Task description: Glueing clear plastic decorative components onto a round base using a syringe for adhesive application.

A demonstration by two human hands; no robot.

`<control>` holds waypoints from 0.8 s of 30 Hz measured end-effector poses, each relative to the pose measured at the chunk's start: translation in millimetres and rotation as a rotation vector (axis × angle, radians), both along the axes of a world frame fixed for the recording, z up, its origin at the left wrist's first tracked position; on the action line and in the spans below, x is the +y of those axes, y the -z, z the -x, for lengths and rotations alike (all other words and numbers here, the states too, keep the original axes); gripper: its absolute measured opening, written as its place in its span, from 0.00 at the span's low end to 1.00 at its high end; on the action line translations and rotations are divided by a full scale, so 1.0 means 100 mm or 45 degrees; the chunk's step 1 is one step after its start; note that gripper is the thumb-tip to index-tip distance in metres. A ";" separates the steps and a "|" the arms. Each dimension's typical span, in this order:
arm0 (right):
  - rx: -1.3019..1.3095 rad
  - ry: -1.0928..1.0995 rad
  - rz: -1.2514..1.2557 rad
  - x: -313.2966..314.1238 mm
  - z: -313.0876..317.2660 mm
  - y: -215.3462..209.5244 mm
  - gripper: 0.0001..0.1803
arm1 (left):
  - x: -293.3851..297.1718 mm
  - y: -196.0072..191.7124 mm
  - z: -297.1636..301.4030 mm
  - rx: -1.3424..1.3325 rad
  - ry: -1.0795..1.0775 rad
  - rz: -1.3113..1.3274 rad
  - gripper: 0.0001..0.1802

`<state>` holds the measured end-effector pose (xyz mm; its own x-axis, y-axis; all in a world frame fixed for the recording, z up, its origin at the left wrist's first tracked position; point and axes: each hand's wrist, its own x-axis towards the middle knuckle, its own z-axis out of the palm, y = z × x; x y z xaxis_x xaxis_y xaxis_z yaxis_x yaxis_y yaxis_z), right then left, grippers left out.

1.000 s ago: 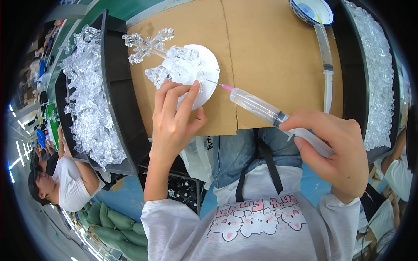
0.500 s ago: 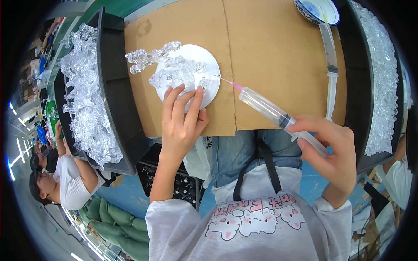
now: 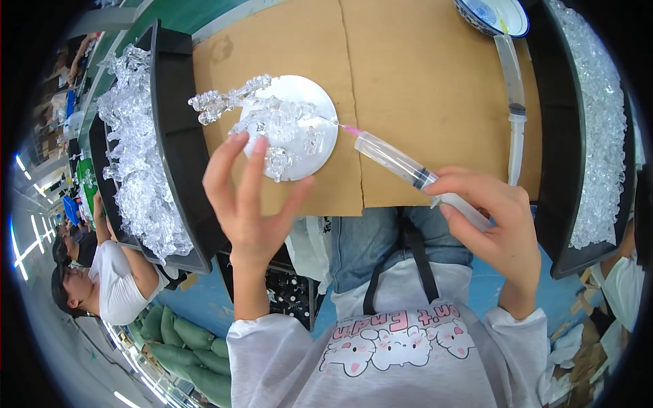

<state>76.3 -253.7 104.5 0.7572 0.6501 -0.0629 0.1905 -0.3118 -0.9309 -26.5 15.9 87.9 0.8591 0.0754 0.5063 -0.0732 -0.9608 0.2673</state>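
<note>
My right hand [image 3: 493,214] grips a clear syringe [image 3: 389,158] near its plunger end. The syringe has a pink needle hub [image 3: 350,129], and its thin needle reaches over the rim of a round white plate [image 3: 320,160]. On that plate lie several clear, faceted plastic pieces [image 3: 286,112]; some stick out past its left edge. A separate clear piece [image 3: 277,163] lies toward the near side, close to my left fingers. With fingers spread and nothing in them, my left hand [image 3: 248,204] hovers at the plate's near left edge.
A brown cardboard sheet [image 3: 422,75] covers the table. Black bins of clear plastic pieces flank it, one at left [image 3: 180,129] and one at right [image 3: 561,136]. A second syringe [image 3: 517,129] leans against a blue-and-white bowl [image 3: 476,24]. Another person [image 3: 126,279] sits at far left.
My left hand has come off the pieces, moving left and toward me with its fingers spreading. My right hand has shifted left with the syringe. The needle now reaches farther over the plate.
</note>
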 end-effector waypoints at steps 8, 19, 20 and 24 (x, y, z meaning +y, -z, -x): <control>-0.020 -0.012 0.072 0.02 -0.02 -0.02 0.14 | 0.09 0.08 -0.05 0.261 0.169 -0.199 0.51; -0.065 -0.030 0.061 0.06 -0.05 0.00 0.14 | 0.05 0.07 -0.19 0.422 0.113 -0.311 0.50; -0.055 -0.036 0.066 0.06 -0.05 0.00 0.14 | 0.05 0.09 -0.19 0.389 0.127 -0.287 0.50; -0.090 -0.059 0.043 0.07 -0.05 0.03 0.12 | 0.03 0.13 -0.20 0.396 0.118 -0.258 0.49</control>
